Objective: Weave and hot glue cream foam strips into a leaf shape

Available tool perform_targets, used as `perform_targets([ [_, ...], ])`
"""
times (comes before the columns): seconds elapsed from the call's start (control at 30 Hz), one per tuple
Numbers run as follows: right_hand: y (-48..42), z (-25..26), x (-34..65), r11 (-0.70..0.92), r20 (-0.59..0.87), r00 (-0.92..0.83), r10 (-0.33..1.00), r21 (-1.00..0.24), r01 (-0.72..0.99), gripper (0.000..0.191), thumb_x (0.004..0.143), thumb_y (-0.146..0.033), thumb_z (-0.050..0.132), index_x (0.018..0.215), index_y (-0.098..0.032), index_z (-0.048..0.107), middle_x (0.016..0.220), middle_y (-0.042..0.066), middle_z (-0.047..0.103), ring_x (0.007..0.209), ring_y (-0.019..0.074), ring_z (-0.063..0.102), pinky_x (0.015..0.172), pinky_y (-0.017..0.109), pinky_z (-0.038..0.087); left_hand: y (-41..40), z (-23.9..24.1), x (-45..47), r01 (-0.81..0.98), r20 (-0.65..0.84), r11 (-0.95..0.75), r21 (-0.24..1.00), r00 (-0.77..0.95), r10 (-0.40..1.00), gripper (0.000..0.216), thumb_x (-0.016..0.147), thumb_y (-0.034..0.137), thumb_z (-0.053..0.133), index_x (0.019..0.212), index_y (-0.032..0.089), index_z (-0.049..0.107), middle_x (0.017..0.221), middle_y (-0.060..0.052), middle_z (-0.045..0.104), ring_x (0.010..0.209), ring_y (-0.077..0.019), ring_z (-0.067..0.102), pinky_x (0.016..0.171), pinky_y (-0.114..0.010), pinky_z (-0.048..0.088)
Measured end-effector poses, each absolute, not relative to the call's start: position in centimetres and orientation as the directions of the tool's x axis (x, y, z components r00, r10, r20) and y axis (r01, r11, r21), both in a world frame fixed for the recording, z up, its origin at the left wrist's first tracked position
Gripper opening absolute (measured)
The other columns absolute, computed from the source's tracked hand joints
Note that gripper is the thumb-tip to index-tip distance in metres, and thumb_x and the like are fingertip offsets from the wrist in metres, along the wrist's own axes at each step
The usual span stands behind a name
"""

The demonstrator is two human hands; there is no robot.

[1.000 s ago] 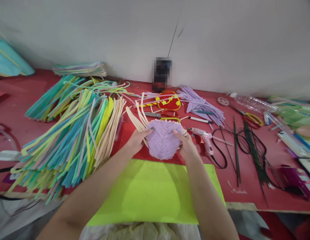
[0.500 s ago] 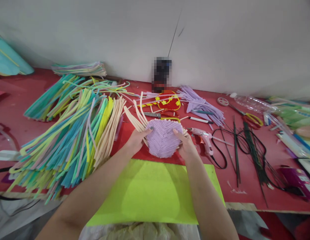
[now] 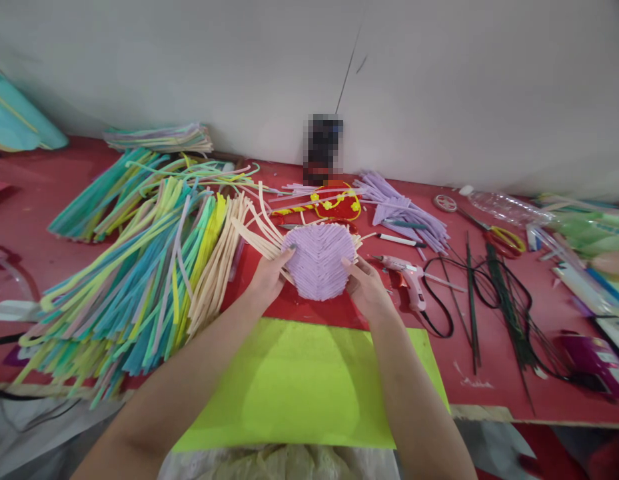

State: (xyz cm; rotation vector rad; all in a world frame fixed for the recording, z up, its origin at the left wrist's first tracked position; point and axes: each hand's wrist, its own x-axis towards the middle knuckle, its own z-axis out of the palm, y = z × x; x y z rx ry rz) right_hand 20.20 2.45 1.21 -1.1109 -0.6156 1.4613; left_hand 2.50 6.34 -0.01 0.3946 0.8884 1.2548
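Note:
A lilac panel of pipe cleaners [image 3: 319, 263], laid in a chevron pattern, is held up between my two hands above the table. My left hand [image 3: 270, 272] grips its left edge, thumb on the front face. Cream pipe cleaners [image 3: 256, 233] fan out to the upper left behind that hand. On the opposite edge, my right hand [image 3: 368, 285] pinches the panel with thumb and fingers. Behind the panel, scissors [image 3: 339, 225] are mostly hidden. A pink glue gun [image 3: 413, 283] lies to the right of my right hand.
A lime-green sheet [image 3: 299, 387] lies at the front of the red table [image 3: 494, 393]. Bundled coloured pipe cleaners [image 3: 134, 287] spread on the left. Lilac pieces [image 3: 409, 213], a marker [image 3: 400, 241], yellow-handled scissors [image 3: 506, 240], green wires [image 3: 509, 320] and a plastic bottle [image 3: 509, 208] lie right.
Both hands have moved the lilac panel slightly up and left, tilting its upper edge. The panel now covers more of the scissors behind it.

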Motion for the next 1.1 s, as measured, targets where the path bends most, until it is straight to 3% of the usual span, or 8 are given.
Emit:
perform_targets([
  [0.1, 2.5, 0.8, 20.2, -0.236, -0.312, 0.102, 0.945, -0.862, -0.45, 0.034, 0.058, -0.034, 0.083, 0.087, -0.023, 0.069, 0.083, -0.002, 0.074, 0.065, 0.0136, 0.064, 0.063, 0.027, 0.052, 6.5, 0.0, 2.4, -0.679, -0.359, 0.309, 0.665, 0.072, 0.931, 0.02, 0.064, 0.02, 0.079, 0.081, 0.014, 0.07, 0.08, -0.003, 0.072, 0.071, -0.0148, 0.065, 0.069, -0.026, 0.053],
  [0.27, 2.6, 0.4, 20.3, -0.164, -0.269, 0.169, 0.948, -0.871, -0.464, 0.033, 0.059, -0.033, 0.082, 0.086, -0.024, 0.066, 0.08, -0.004, 0.072, 0.063, 0.0121, 0.062, 0.062, 0.026, 0.051, 6.6, 0.1, 1.8, -0.695, -0.288, 0.373, 0.614, 0.243, 0.926, 0.023, 0.081, 0.038, 0.064, 0.088, 0.016, 0.068, 0.073, -0.001, 0.069, 0.06, -0.0119, 0.061, 0.058, -0.024, 0.049],
  [0.4, 2.7, 0.5, 20.4, -0.121, -0.248, 0.222, 0.943, -0.876, -0.468, 0.032, 0.06, -0.034, 0.082, 0.085, -0.024, 0.065, 0.076, -0.004, 0.071, 0.06, 0.0115, 0.06, 0.058, 0.025, 0.05, 6.1, 0.0, 2.0, -0.631, -0.273, 0.408, 0.66, 0.305, 0.912, 0.014, 0.074, 0.022, 0.072, 0.084, 0.015, 0.067, 0.074, -0.001, 0.069, 0.062, -0.0117, 0.062, 0.06, -0.023, 0.048],
  [0.53, 2.6, 0.8, 20.4, -0.119, -0.239, 0.198, 0.951, -0.87, -0.478, 0.032, 0.062, -0.038, 0.081, 0.086, -0.024, 0.065, 0.074, -0.004, 0.071, 0.056, 0.01, 0.06, 0.055, 0.023, 0.049, 5.9, 0.1, 2.2, -0.596, -0.286, 0.398, 0.697, 0.277, 0.917, 0.024, 0.066, 0.007, 0.073, 0.087, 0.014, 0.066, 0.083, -0.003, 0.072, 0.069, -0.0124, 0.065, 0.065, -0.023, 0.051],
  [0.7, 2.4, 1.3, 20.7, -0.184, -0.265, 0.072, 0.962, -0.818, -0.545, 0.036, 0.068, -0.055, 0.073, 0.084, -0.024, 0.065, 0.07, -0.004, 0.07, 0.055, 0.0097, 0.063, 0.052, 0.021, 0.051, 6.3, 0.2, 1.8, -0.611, -0.326, 0.4, 0.684, 0.235, 0.916, 0.021, 0.069, 0.006, 0.07, 0.087, 0.015, 0.066, 0.081, -0.002, 0.072, 0.064, -0.0106, 0.065, 0.059, -0.021, 0.05],
  [1.1, 2.4, 1.3, 20.8, -0.187, -0.285, 0.083, 0.955, -0.794, -0.578, 0.034, 0.067, -0.053, 0.076, 0.081, -0.023, 0.065, 0.068, -0.003, 0.069, 0.056, 0.009, 0.063, 0.052, 0.019, 0.053, 6.5, -0.2, 1.8, -0.618, -0.297, 0.366, 0.696, 0.216, 0.93, 0.021, 0.067, 0.008, 0.073, 0.086, 0.015, 0.066, 0.083, -0.002, 0.072, 0.064, -0.0096, 0.064, 0.058, -0.02, 0.05],
])
